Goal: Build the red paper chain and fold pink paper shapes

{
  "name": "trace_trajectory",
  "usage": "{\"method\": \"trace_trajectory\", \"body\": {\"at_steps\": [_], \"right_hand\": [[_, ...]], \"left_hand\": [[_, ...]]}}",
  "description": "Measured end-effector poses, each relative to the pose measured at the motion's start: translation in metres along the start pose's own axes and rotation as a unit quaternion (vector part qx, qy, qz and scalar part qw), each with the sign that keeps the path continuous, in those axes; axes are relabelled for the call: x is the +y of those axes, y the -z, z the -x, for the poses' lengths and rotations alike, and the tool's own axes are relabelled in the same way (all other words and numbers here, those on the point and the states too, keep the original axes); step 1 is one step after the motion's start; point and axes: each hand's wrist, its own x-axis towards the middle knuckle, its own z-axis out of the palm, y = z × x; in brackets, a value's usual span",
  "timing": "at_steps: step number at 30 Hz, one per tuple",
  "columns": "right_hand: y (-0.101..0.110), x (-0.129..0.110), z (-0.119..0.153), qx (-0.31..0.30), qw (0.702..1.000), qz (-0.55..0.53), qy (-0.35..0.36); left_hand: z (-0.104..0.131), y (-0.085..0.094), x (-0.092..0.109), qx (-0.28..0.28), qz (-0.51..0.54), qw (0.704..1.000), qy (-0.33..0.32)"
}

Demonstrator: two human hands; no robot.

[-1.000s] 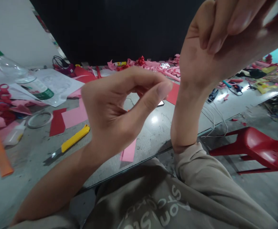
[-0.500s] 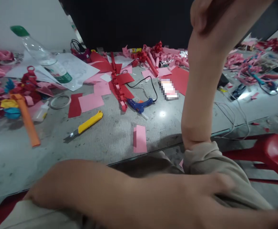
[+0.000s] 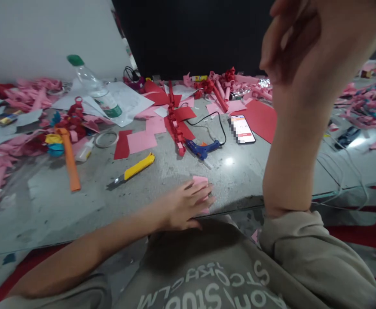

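My left hand (image 3: 186,206) lies spread on a small folded pink paper (image 3: 200,180) at the table's front edge. Raised high at the upper right, close to the camera, my right hand (image 3: 299,47) has curled fingers; whether they hold anything is hidden. Beyond the left hand are a blue glue gun (image 3: 203,149) with a black cord and a red paper chain (image 3: 175,124). A yellow cutter (image 3: 139,166) with its blade out rests left of the pink paper. Behind the glue gun's right side lies a lit phone (image 3: 243,129).
A green-capped bottle (image 3: 102,96) leans at the back left. Pink and red paper scraps line the back of the table (image 3: 162,171). An orange paper strip (image 3: 70,163), a tape ring (image 3: 106,139) and a glue bottle (image 3: 85,150) are at left. White cables (image 3: 339,165) lie at right.
My left hand has moved from the lower right onto the folded pink paper. My right hand is still raised, now showing more of its fingers. The view has shifted left.
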Motion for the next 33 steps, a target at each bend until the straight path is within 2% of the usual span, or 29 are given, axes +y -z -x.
{"method": "trace_trajectory", "body": {"at_steps": [1, 2, 5, 7, 8, 10, 11, 12, 14, 15, 17, 19, 22, 24, 27, 33], "right_hand": [[0.0, 0.004, 0.005, -0.014, 1.0, -0.001, 0.006], [0.0, 0.007, 0.01, -0.031, 0.999, -0.001, 0.015], [-0.003, 0.013, 0.022, -0.074, 0.995, -0.009, 0.061], [-0.007, 0.016, 0.029, -0.09, 0.99, -0.02, 0.105], [-0.01, 0.018, 0.034, -0.104, 0.987, -0.023, 0.117], [-0.018, 0.027, 0.045, -0.186, 0.978, -0.022, 0.095], [-0.023, 0.034, 0.05, -0.213, 0.973, -0.025, 0.08], [-0.03, 0.042, 0.055, -0.234, 0.969, -0.034, 0.064], [-0.045, 0.059, 0.065, -0.247, 0.967, -0.044, 0.052], [-0.053, 0.068, 0.07, -0.248, 0.967, -0.051, 0.039], [-0.07, 0.084, 0.083, -0.265, 0.962, -0.068, 0.005], [-0.086, 0.099, 0.098, -0.291, 0.952, -0.088, -0.032], [-0.107, 0.117, 0.124, -0.314, 0.938, -0.111, -0.093], [-0.117, 0.126, 0.139, -0.308, 0.935, -0.123, -0.127], [-0.121, 0.137, 0.154, -0.307, 0.928, -0.131, -0.164], [-0.116, 0.14, 0.164, -0.332, 0.917, -0.112, -0.189]], "left_hand": [[0.005, -0.004, 0.001, -0.018, 0.004, 1.0, 0.008], [0.011, -0.007, 0.005, -0.007, 0.005, 1.0, 0.014], [0.025, -0.009, 0.024, 0.086, -0.005, 0.996, 0.011], [0.028, -0.002, 0.03, 0.1, 0.015, 0.995, 0.001], [0.027, 0.004, 0.028, 0.1, 0.042, 0.994, 0.001], [0.023, 0.02, 0.012, 0.126, 0.144, 0.981, 0.029], [0.02, 0.029, 0.0, 0.155, 0.217, 0.961, 0.069], [0.017, 0.037, -0.015, 0.195, 0.291, 0.929, 0.119], [0.01, 0.05, -0.045, 0.283, 0.403, 0.84, 0.228], [0.006, 0.053, -0.059, 0.321, 0.416, 0.808, 0.266], [-0.001, 0.048, -0.082, 0.355, 0.416, 0.78, 0.304], [-0.005, 0.033, -0.096, 0.36, 0.435, 0.758, 0.327], [-0.006, 0.006, -0.102, 0.339, 0.47, 0.735, 0.352], [-0.005, -0.008, -0.101, 0.334, 0.483, 0.724, 0.361], [-0.001, -0.018, -0.098, 0.341, 0.487, 0.717, 0.364], [0.004, -0.02, -0.099, 0.341, 0.487, 0.726, 0.345]]}}
